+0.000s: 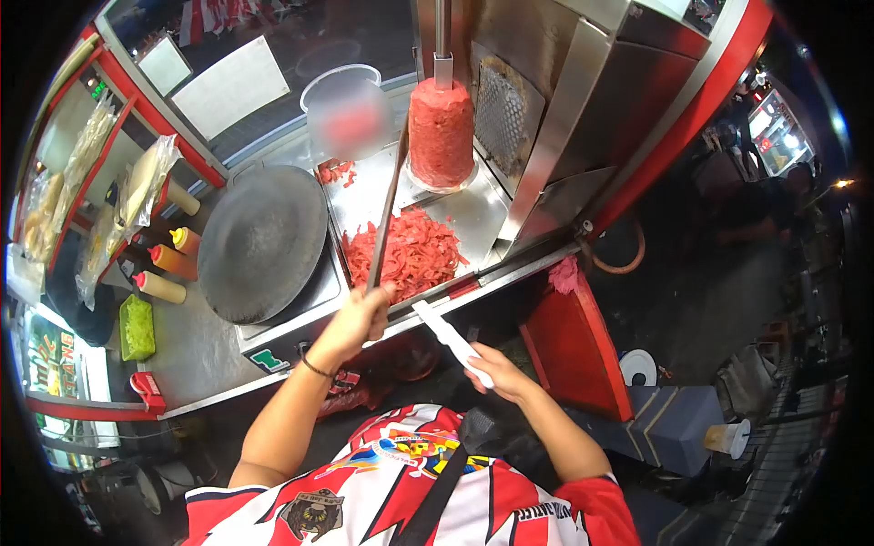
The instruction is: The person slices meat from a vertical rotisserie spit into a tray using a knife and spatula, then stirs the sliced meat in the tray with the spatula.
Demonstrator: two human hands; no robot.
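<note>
metal counter (202, 366), red stall frame (685, 109) — shaved meat (423, 255) beside a dark griddle (262, 241)

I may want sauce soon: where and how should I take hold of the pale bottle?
Grip the pale bottle around its straight body, below the narrow red cap, probably from the person's near side: other bottles stand beyond it, while counter shows on this side.
</note>
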